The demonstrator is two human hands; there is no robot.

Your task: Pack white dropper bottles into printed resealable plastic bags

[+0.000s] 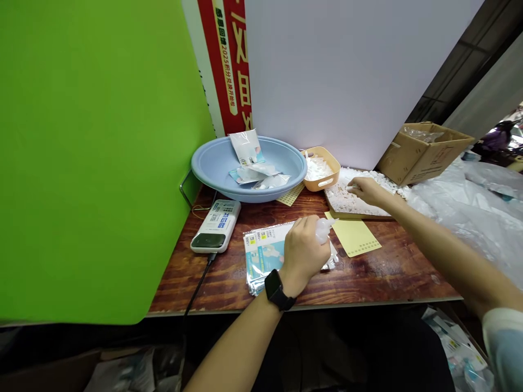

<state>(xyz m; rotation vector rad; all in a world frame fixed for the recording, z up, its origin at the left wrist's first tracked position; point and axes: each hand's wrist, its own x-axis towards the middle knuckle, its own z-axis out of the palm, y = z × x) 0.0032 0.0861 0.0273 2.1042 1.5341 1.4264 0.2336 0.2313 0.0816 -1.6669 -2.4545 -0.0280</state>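
My left hand [304, 247], with a black watch at the wrist, is closed around a small translucent squeeze bottle [323, 231] whose thin nozzle points right. Beneath that hand lies a stack of printed plastic packets [261, 256], blue and white. My right hand [365, 191] reaches over a shallow tray of small white pieces [341, 200]. Its fingertips are pinched together, with a bit of white showing at them; I cannot make out what it is.
A blue basin [208, 169] holds several packets. An orange basket [327, 183] contains white parts. Yellow sticker sheets [356, 237] lie on the wooden table [384, 277]. A cabled power bank [216, 226] sits left, beside a green panel [90, 163]. A cardboard box [420, 155] stands at right.
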